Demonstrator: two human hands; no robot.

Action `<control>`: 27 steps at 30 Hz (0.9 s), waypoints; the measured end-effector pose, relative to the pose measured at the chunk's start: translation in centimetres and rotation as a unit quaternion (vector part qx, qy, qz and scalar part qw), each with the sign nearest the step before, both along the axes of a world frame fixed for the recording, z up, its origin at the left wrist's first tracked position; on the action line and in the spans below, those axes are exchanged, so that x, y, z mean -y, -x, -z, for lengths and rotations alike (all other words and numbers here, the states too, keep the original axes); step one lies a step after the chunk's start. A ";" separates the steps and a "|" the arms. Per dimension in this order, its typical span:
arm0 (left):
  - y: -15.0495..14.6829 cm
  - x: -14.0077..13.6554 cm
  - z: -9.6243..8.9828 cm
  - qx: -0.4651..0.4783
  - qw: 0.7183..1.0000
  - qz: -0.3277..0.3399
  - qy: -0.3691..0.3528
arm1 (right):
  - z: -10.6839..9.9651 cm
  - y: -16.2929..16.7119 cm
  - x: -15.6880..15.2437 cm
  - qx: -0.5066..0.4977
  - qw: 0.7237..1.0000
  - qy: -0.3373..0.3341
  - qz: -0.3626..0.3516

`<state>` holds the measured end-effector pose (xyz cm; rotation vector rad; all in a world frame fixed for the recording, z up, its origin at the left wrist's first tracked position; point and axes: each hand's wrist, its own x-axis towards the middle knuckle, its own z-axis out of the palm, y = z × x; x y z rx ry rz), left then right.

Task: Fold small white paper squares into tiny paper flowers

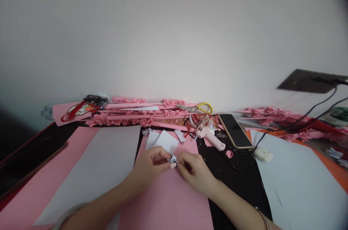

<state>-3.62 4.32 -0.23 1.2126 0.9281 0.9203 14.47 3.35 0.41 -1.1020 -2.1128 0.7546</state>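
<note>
My left hand (pixel 152 166) and my right hand (pixel 197 174) meet over a pink paper sheet (pixel 168 201). Between their fingertips they pinch one small folded piece of pale blue-white paper (pixel 173 159). Just behind the hands lie several loose white paper squares (pixel 165 141). A bracelet shows on each wrist.
A pink glue gun (pixel 208 134), a phone (pixel 235 130) and a white plug (pixel 263 154) with a cable lie to the right. Yellow scissors (pixel 199 108), red scissors (pixel 72 112) and folded pink strips (pixel 141 112) line the wall. Grey sheets (pixel 100 164) flank the hands.
</note>
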 end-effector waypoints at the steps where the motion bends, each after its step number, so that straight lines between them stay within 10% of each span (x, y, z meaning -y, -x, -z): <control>1: 0.0 0.0 -0.1 -0.001 1.000 0.004 -0.005 | 0.0 0.0 0.0 0.001 1.000 -0.002 0.002; 27: 0.2 0.0 -0.6 -0.097 0.986 0.009 -0.135 | -0.1 -0.2 -0.1 -0.002 1.000 0.009 -0.009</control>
